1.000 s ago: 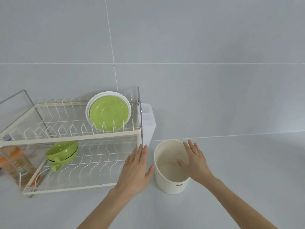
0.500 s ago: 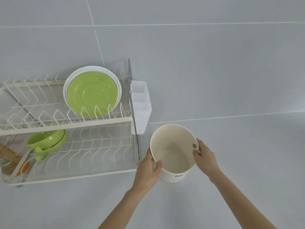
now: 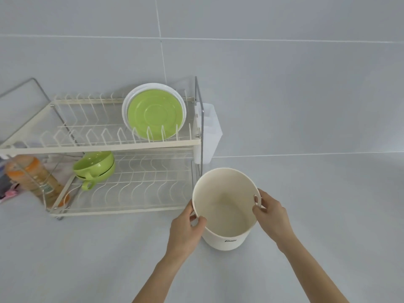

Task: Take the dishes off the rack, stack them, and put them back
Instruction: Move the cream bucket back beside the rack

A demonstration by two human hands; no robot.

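A cream round bucket (image 3: 225,215) stands on the grey counter just right of a two-tier wire dish rack (image 3: 122,145). My left hand (image 3: 185,228) grips its left rim, thumb inside. My right hand (image 3: 270,212) grips the right rim at a small handle hole. On the rack's upper tier a green plate (image 3: 155,118) leans upright in front of a white plate (image 3: 131,99). Stacked green cups (image 3: 95,166) with handles sit on the lower tier at the left.
A clear cutlery holder (image 3: 208,132) hangs on the rack's right end, just behind the bucket. An orange-capped bottle (image 3: 32,176) and pink cloth lie at the rack's left. Tiled wall rises behind. Grey counter stretches to the right and front.
My hands went from hovering open beside the bucket to gripping its rim on both sides. The bucket now stands a little nearer to me.
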